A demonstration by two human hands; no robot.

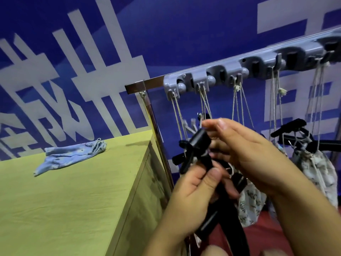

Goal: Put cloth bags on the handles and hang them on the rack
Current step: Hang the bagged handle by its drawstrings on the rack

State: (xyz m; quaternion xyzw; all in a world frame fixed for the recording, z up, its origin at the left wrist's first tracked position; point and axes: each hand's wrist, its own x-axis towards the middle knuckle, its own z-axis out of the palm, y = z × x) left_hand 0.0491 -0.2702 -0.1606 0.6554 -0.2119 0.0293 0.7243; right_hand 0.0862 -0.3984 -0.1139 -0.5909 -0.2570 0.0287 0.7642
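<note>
Head view, single frame. I log the hands first.

Left hand (197, 183): fingers curled round the shaft of a black handle (201, 145), thumb pressed along its front. The handle runs up from the lower edge of the frame to a thick rounded top just below the rack.

Right hand (245, 145): thumb and forefinger pinched together at the handle's top, on what looks like the cord (203, 100) coming down from the second hook. The remaining fingers are loosely curled behind the handle. I cannot tell whether the pinch holds the cord alone or the handle tip as well; motion blur there.

Rack (239, 68): grey plastic strip on a metal rail (134, 85), tilted up to the right in this view. I count five cord sets hanging from it; the far right end is cut off by the frame edge.

Cloth bags: one blue bag (70, 156) lies flat on the yellow-green bench (73, 200), well apart from the hands. Two white printed bags are visible hanging, one behind the hands (252, 206) and one to the right (317, 174). More black handles (299, 133) hang at the right; exact number not readable.

Background: blue wall (166, 24) with white markings.
</note>
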